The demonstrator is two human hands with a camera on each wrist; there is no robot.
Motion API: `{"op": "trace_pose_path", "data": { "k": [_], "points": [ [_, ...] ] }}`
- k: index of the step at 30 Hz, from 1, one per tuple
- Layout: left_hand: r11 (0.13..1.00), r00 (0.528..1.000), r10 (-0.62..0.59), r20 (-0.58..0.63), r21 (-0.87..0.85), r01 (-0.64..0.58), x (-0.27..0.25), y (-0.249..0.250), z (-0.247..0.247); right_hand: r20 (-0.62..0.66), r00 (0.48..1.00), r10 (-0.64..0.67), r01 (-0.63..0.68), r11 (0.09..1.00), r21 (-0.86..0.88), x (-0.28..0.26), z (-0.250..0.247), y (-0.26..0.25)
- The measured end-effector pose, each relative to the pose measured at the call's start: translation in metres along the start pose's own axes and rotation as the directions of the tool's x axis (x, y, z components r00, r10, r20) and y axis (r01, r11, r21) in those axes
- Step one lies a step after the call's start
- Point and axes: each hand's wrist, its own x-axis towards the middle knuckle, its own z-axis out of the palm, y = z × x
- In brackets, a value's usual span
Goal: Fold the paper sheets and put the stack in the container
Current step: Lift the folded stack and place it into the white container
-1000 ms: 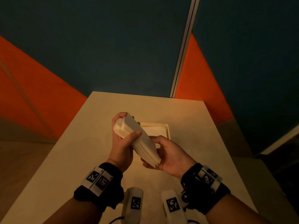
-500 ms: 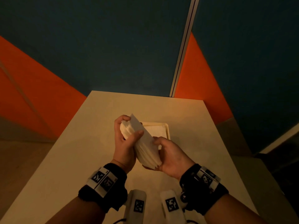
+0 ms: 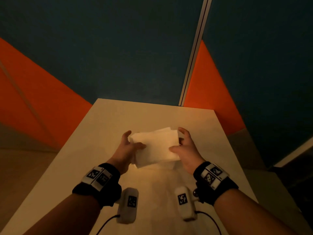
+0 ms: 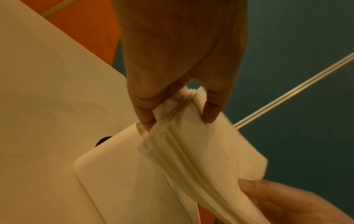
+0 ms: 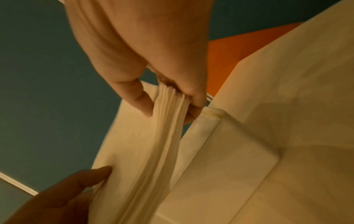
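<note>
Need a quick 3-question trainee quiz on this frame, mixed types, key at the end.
1. True or false: the paper stack already lies flat on the table, free of both hands.
2. Multiple choice: how is the stack held? A) left hand alone B) right hand alone C) one hand at each end
3. Fill in: in the wrist views, the pale box under the stack is the ____.

Key
1. False: both hands hold it off the table.
2. C: each hand pinches one end between thumb and fingers.
3. container: the stack is right above it, not yet inside.
</note>
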Motion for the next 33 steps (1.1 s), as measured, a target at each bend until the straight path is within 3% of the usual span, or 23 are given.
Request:
{"op": "trace_pose_path", "data": {
  "k": [4,7,12,16,19,23,28,33],
  "points": [
    [0.999,0.997,0.031,0.067,0.013,-0.032,0.003,0.000,0.006,0.045,0.999,0.025,-0.027,0.999,0.041,0.002,0.002,0.002],
    [0.999,0.996,-0.028,0.088,0.036,0.025,0.001,-0.001,0.009,0.123,0.987,0.108,-0.113,0.993,0.036,-0.002,0.001,0.000],
    [0.992,0.986,-0.100,0.137,0.087,0.089,0.002,-0.003,0.006,0.120,0.979,0.165,-0.163,0.986,-0.022,0.002,-0.007,0.001],
    [0.995,1.000,-0.003,0.022,0.099,0.001,0.015,-0.007,0.010,0.039,0.992,0.124,-0.121,0.990,-0.066,0.011,-0.004,0.004],
    [0.977,0.993,0.081,-0.089,0.206,-0.062,0.028,-0.010,0.014,-0.040,0.997,0.071,-0.077,0.979,-0.190,0.022,0.000,0.010],
    [0.928,0.985,0.080,-0.151,0.371,-0.018,0.045,-0.012,0.018,-0.096,0.995,-0.004,-0.032,0.927,-0.375,0.037,0.004,0.017],
    [0.736,0.983,0.126,-0.135,0.677,-0.002,0.058,-0.012,0.018,-0.109,0.994,-0.015,-0.055,0.791,-0.610,0.053,0.007,0.021],
    [0.396,0.995,0.083,-0.050,0.918,0.013,0.059,-0.012,0.022,-0.035,0.998,-0.056,0.000,0.529,-0.849,0.058,0.012,0.025]
  ]
}}
